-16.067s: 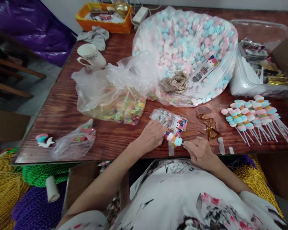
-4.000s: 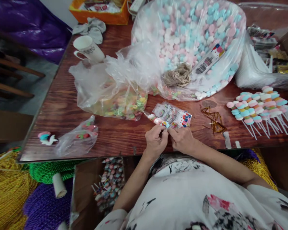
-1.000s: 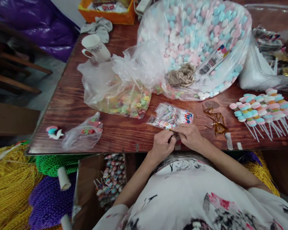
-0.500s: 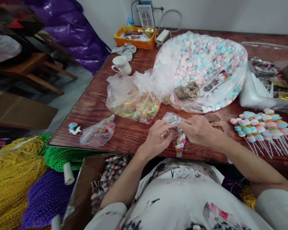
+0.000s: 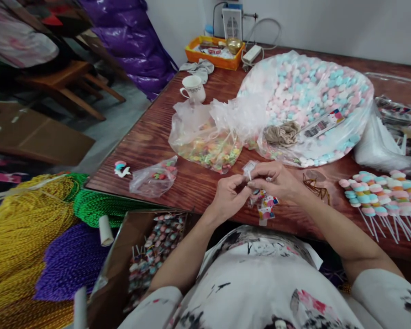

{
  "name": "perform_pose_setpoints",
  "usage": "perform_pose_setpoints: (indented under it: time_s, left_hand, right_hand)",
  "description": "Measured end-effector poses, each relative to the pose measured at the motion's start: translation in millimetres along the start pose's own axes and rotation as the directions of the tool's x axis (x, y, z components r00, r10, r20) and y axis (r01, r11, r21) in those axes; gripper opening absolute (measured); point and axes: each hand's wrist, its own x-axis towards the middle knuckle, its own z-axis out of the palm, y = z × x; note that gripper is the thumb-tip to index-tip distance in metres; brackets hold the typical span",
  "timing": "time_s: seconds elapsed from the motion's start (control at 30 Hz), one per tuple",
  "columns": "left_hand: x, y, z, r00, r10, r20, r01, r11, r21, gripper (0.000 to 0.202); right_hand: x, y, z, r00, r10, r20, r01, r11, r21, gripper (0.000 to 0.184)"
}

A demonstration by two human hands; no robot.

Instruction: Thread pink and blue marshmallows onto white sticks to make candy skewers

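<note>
My left hand (image 5: 228, 194) and my right hand (image 5: 277, 180) meet over the table's front edge, with fingers pinched together. Between their fingertips is a small clear plastic bag (image 5: 250, 167) with a whitish part; my fingers hide much of it. Under my hands lie small printed packets (image 5: 267, 210) in red, yellow and blue. To the right of my right hand is a gold wire-like piece (image 5: 315, 186). Further right, marshmallow skewers (image 5: 380, 194) in pink, blue, white and orange lie side by side on white sticks.
A large clear bag of marshmallows (image 5: 304, 87) and a bag of colourful candies (image 5: 205, 146) stand behind my hands. A small bag (image 5: 154, 178), a white mug (image 5: 193, 89) and an orange tray (image 5: 215, 57) sit leftward. Below, a cardboard box (image 5: 118, 269) adjoins bead strands (image 5: 17, 246).
The view has turned left, so things sit further right. My fingers have shifted their pinch on the plastic bag, and less of it shows beyond them. The gold piece shows more fully.
</note>
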Motion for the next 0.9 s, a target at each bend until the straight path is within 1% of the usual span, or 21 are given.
perform_pose_setpoints:
  time_s: [0.13, 0.3, 0.37, 0.43, 0.47, 0.5, 0.57, 0.67, 0.77, 0.9]
  left_hand:
    - [4, -5, 0.9, 0.994, -0.106, -0.005, 0.105, 0.984, -0.145, 0.012]
    - [2, -10, 3.4, 0.984, -0.169, 0.061, 0.179, 0.953, -0.243, 0.011]
    - [-1, -11, 4.7, 0.974, -0.211, 0.087, 0.228, 0.918, -0.324, 0.015]
    - [-4, -12, 6.2, 0.959, -0.263, 0.108, 0.284, 0.864, -0.416, 0.02]
    - [-4, -12, 7.0, 0.95, -0.29, 0.118, 0.311, 0.836, -0.453, 0.02]
    - [-5, -12, 7.7, 0.941, -0.313, 0.126, 0.334, 0.812, -0.479, 0.019]
    - [-5, -12, 8.5, 0.928, -0.344, 0.143, 0.368, 0.787, -0.496, 0.016]
    - [-4, -11, 7.8, 0.907, -0.384, 0.171, 0.418, 0.78, -0.466, 0.014]
    - [-3, -9, 6.0, 0.887, -0.417, 0.196, 0.46, 0.77, -0.443, 0.017]
    - [-4, -3, 5.9, 0.893, -0.401, 0.206, 0.45, 0.765, -0.461, 0.023]
  right_hand:
    - [6, -1, 11, 0.997, -0.049, -0.054, 0.045, 0.995, -0.084, 0.014]
    - [-1, 7, 21, 0.987, -0.052, -0.154, 0.024, 0.984, -0.178, 0.018]
    - [-6, 10, 22, 0.98, -0.031, -0.194, 0.001, 0.988, -0.156, 0.014]
    - [-11, 11, 21, 0.975, 0.001, -0.221, -0.028, 0.992, -0.119, 0.006]
    - [-13, 11, 20, 0.974, 0.012, -0.225, -0.038, 0.993, -0.109, 0.002]
    - [-15, 10, 18, 0.976, 0.012, -0.217, -0.036, 0.993, -0.11, 0.003]
    - [-16, 8, 16, 0.985, -0.022, -0.171, -0.001, 0.991, -0.133, 0.004]
    - [-16, 7, 13, 0.99, -0.09, -0.108, 0.071, 0.983, -0.167, 0.012]
    - [-17, 9, 13, 0.984, -0.135, -0.118, 0.109, 0.972, -0.207, 0.012]
    - [-21, 11, 13, 0.979, -0.152, -0.139, 0.114, 0.961, -0.253, 0.012]
